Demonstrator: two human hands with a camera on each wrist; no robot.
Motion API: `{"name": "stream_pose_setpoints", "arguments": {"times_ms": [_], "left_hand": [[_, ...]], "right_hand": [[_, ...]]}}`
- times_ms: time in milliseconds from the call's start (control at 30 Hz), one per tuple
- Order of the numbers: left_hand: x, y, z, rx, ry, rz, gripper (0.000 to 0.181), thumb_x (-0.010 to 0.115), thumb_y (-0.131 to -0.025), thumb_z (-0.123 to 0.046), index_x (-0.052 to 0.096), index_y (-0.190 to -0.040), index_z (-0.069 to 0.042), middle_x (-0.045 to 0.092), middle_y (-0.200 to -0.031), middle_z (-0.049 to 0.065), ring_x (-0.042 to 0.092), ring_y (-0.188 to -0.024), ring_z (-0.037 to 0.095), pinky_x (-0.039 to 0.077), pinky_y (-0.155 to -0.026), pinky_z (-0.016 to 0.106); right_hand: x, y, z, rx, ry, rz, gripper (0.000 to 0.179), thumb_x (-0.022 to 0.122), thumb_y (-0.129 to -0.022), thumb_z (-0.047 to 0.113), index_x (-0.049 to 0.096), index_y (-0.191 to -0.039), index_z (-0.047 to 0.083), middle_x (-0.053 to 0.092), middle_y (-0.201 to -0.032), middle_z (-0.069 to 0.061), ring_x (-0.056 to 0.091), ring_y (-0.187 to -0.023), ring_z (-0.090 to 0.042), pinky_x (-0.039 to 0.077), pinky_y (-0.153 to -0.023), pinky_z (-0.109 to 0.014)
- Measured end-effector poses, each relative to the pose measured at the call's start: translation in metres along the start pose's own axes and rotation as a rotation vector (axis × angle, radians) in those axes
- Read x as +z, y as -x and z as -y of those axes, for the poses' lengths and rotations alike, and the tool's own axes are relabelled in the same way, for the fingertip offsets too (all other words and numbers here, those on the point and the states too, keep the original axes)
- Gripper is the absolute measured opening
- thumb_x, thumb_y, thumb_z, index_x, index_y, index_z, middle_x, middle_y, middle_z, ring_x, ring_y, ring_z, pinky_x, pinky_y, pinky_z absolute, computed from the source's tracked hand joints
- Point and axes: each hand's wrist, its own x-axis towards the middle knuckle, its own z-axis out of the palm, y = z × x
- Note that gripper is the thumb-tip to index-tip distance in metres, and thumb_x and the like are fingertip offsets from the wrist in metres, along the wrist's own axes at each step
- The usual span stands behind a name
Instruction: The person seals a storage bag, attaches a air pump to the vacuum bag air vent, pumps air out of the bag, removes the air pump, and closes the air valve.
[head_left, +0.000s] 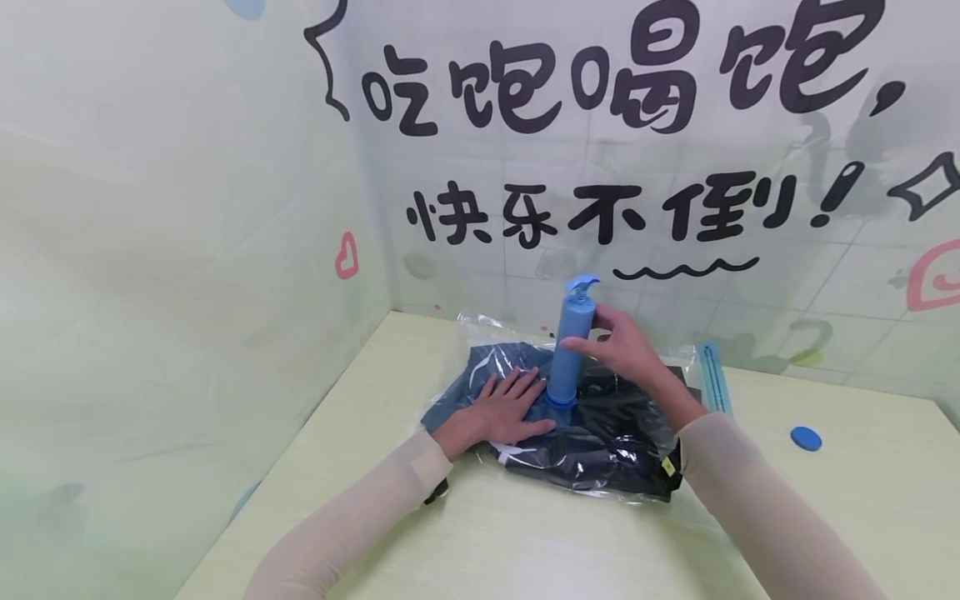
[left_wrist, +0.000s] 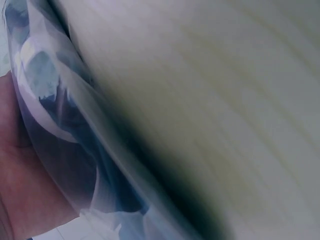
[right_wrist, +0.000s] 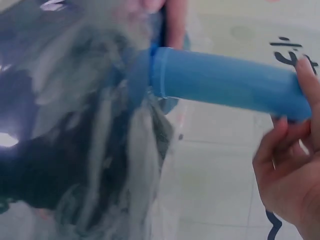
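Observation:
A clear plastic vacuum storage bag [head_left: 472, 329] with dark folded clothes [head_left: 607, 450] inside lies on the table. Upright on the bag stands a blue hand pump [head_left: 572, 350], its base on the blue valve and its handle at the top. My right hand [head_left: 630, 346] holds the pump's upper barrel between thumb and fingers, as the right wrist view also shows. Left of the pump, my left hand [head_left: 510, 412] presses flat on the bag with fingers spread. In the left wrist view, the palm [left_wrist: 30, 195] rests against the bulging plastic.
A round blue cap [head_left: 806, 438] lies on the table [head_left: 570, 550] right of the bag. The bag's blue zip edge [head_left: 716, 379] extends at the right. A wall sheet [head_left: 637, 158] with black lettering stands close behind, and another wall sheet [head_left: 187, 250] borders the left.

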Motion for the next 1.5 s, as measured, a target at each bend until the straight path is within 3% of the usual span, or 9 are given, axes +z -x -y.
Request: {"name": "stream_pose_setpoints", "arguments": {"times_ms": [200,367,533,733,833,1100,1200,1333,1500], "left_hand": [[0.0,0.001,0.001,0.005,0.009,-0.009,0.081,0.034,-0.101,-0.069,0.013,-0.165,-0.024,-0.001,-0.17,-0.003,-0.004,-0.154,0.026,0.002,-0.119,0.056],[0.001,0.001,0.001,0.013,0.025,-0.02,0.081,0.035,-0.101,-0.069,0.014,-0.165,-0.023,0.0,-0.17,-0.003,-0.004,-0.154,0.025,0.002,-0.119,0.055],[0.001,-0.001,0.002,0.015,0.026,-0.021,0.081,0.034,-0.101,-0.07,0.014,-0.165,-0.023,0.0,-0.17,-0.003,-0.005,-0.153,0.025,0.001,-0.119,0.055],[0.001,-0.002,0.0,0.01,0.018,-0.014,0.082,0.032,-0.101,-0.071,0.014,-0.165,-0.024,-0.001,-0.17,-0.004,-0.005,-0.153,0.024,0.001,-0.119,0.055],[0.0,-0.001,-0.001,0.006,0.024,-0.007,0.082,0.032,-0.101,-0.071,0.014,-0.165,-0.024,-0.002,-0.169,-0.004,-0.006,-0.153,0.024,0.001,-0.119,0.055],[0.0,0.0,0.0,0.005,0.014,-0.005,0.082,0.032,-0.101,-0.071,0.012,-0.165,-0.024,-0.002,-0.169,-0.004,-0.005,-0.153,0.025,0.002,-0.119,0.054],[0.001,0.0,-0.001,0.005,0.015,-0.004,0.082,0.032,-0.101,-0.07,0.012,-0.165,-0.024,-0.001,-0.17,-0.003,-0.005,-0.153,0.025,0.002,-0.119,0.055],[0.0,0.001,-0.001,0.004,0.009,-0.002,0.082,0.033,-0.101,-0.07,0.014,-0.165,-0.023,0.0,-0.17,-0.003,-0.004,-0.153,0.026,0.003,-0.119,0.055],[-0.001,0.001,-0.001,0.01,-0.003,-0.003,0.082,0.032,-0.101,-0.071,0.014,-0.165,-0.023,0.0,-0.17,-0.003,-0.004,-0.153,0.025,0.003,-0.119,0.055]], "right_hand": [[0.019,0.002,-0.001,0.01,0.188,-0.26,0.058,0.084,-0.086,0.04,0.058,-0.119,0.0,0.065,-0.104,-0.016,0.061,-0.092,-0.035,0.051,-0.074,-0.045],[0.031,0.001,0.002,0.052,0.301,-0.361,0.065,0.082,-0.084,0.05,0.055,-0.116,0.0,0.064,-0.1,-0.016,0.06,-0.082,-0.031,0.05,-0.068,-0.043],[0.03,0.0,0.001,0.048,0.228,-0.294,0.058,0.08,-0.089,0.039,0.057,-0.123,-0.002,0.063,-0.119,-0.021,0.062,-0.102,-0.036,0.052,-0.084,-0.053],[0.016,-0.004,-0.002,0.076,-0.087,-0.1,0.067,0.078,-0.093,0.022,0.04,-0.143,-0.002,0.053,-0.138,-0.025,0.052,-0.128,-0.042,0.044,-0.098,-0.062],[0.007,-0.004,-0.001,0.087,-0.175,0.019,0.07,0.076,-0.094,0.022,0.036,-0.15,0.005,0.049,-0.145,-0.023,0.048,-0.133,-0.043,0.045,-0.093,-0.067],[-0.009,-0.002,0.004,0.0,-0.102,0.226,0.05,0.072,-0.096,0.011,0.052,-0.14,0.0,0.058,-0.135,-0.021,0.056,-0.117,-0.04,0.054,-0.066,-0.051],[-0.008,-0.001,0.003,-0.011,-0.058,0.21,0.05,0.075,-0.095,0.016,0.056,-0.138,0.002,0.061,-0.131,-0.017,0.06,-0.111,-0.037,0.055,-0.069,-0.055],[0.0,-0.001,0.001,-0.04,0.076,0.075,0.048,0.081,-0.09,0.028,0.066,-0.127,0.002,0.068,-0.117,-0.012,0.064,-0.103,-0.031,0.054,-0.079,-0.051],[0.011,0.0,0.001,-0.065,0.172,-0.053,0.035,0.082,-0.089,0.029,0.069,-0.103,0.0,0.066,-0.093,-0.01,0.059,-0.082,-0.029,0.048,-0.067,-0.04]]}}
